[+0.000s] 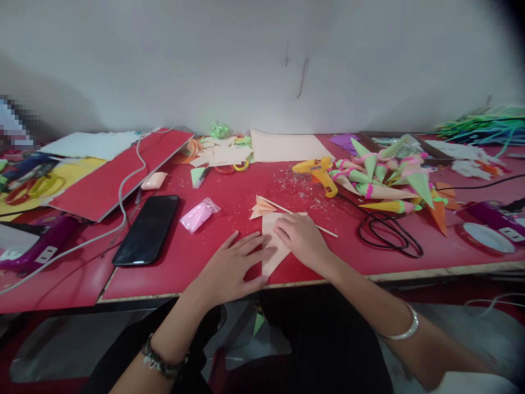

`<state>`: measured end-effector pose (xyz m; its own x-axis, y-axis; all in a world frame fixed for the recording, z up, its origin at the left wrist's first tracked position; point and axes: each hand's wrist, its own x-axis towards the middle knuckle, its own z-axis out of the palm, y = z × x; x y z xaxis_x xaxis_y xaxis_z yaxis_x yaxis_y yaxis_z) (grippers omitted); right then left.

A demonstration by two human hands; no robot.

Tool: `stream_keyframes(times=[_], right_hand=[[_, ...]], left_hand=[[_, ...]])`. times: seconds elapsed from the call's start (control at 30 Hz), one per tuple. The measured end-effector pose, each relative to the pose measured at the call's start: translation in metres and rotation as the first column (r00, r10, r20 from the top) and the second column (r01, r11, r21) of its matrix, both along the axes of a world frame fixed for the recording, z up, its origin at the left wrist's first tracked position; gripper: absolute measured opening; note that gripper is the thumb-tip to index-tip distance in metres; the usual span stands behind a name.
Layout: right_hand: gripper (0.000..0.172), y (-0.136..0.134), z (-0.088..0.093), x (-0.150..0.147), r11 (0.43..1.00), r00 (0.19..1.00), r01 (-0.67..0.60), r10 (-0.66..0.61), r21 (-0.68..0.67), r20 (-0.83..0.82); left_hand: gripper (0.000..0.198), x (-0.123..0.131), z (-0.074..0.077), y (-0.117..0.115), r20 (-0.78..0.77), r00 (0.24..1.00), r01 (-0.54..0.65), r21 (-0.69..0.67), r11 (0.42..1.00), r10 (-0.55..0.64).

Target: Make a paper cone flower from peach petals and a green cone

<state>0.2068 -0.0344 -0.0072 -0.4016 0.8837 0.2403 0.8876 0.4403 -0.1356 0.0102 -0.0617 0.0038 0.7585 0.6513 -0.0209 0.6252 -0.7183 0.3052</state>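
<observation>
A pale peach paper sheet, folded to a point, lies near the front edge of the red table. My left hand rests flat beside it with fingers stretched out, fingertips touching the paper's left edge. My right hand presses down on the paper's upper right part, fingers curled over the fold. A thin wooden stick lies just behind my right hand, with a small folded orange paper piece at its left end.
A black phone and a pink packet lie left. A yellow glue gun, its black cord and a heap of paper cones lie right. Paper sheets, scissors, scraps at the back.
</observation>
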Motion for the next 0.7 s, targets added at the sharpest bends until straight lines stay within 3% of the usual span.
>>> stream_keyframes(times=[0.23, 0.4, 0.53, 0.7], right_hand=[[0.018, -0.002, 0.003, 0.004, 0.999, 0.995, -0.009, 0.014, 0.042, -0.101], [0.021, -0.028, 0.007, 0.016, 0.948, 0.949, -0.279, 0.297, 0.152, -0.107], [0.03, -0.05, 0.009, 0.021, 0.873, 0.873, -0.486, 0.487, 0.027, -0.02], [0.031, -0.054, 0.011, 0.018, 0.884, 0.883, -0.468, 0.467, -0.013, -0.043]], left_hand=[[0.057, -0.002, -0.001, 0.009, -0.003, 1.0, 0.026, -0.035, 0.999, -0.026], [0.06, -0.003, 0.0, 0.011, -0.016, 0.999, 0.038, -0.07, 0.997, -0.04], [0.063, -0.002, 0.001, 0.011, -0.045, 0.999, 0.024, -0.095, 0.995, -0.029], [0.071, -0.003, -0.002, 0.011, -0.042, 0.999, 0.0, -0.08, 0.997, -0.004]])
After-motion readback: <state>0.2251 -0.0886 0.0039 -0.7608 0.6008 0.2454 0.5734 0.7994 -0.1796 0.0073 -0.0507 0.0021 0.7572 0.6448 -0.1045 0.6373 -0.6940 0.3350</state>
